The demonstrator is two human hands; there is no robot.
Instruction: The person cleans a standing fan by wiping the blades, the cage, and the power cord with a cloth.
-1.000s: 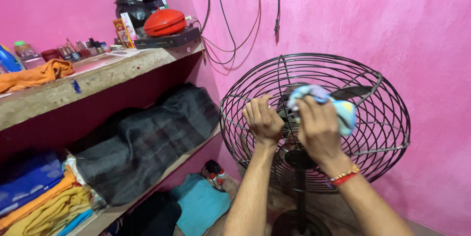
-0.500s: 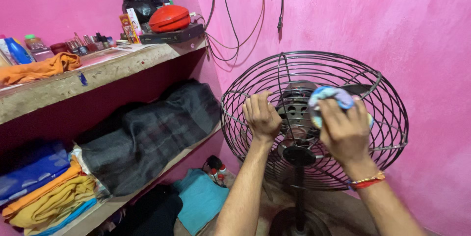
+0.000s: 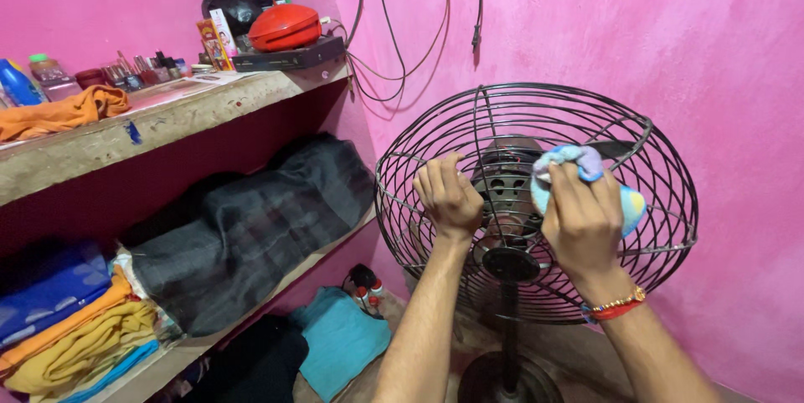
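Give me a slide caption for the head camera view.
Left hand steadies a black pedestal fan's wire cage while the right hand presses a blue cloth against it.

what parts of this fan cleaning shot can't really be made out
- Fan motor, head view: half hidden behind the right hand, the cloth and the black wire cage.
- Left hand fingers: curled away from the camera, so what they grip cannot be told.
- Fan base: cut off by the bottom edge.
- Small bottles on the upper shelf: too small to identify.
- Wall cables: tops cut off by the top edge.
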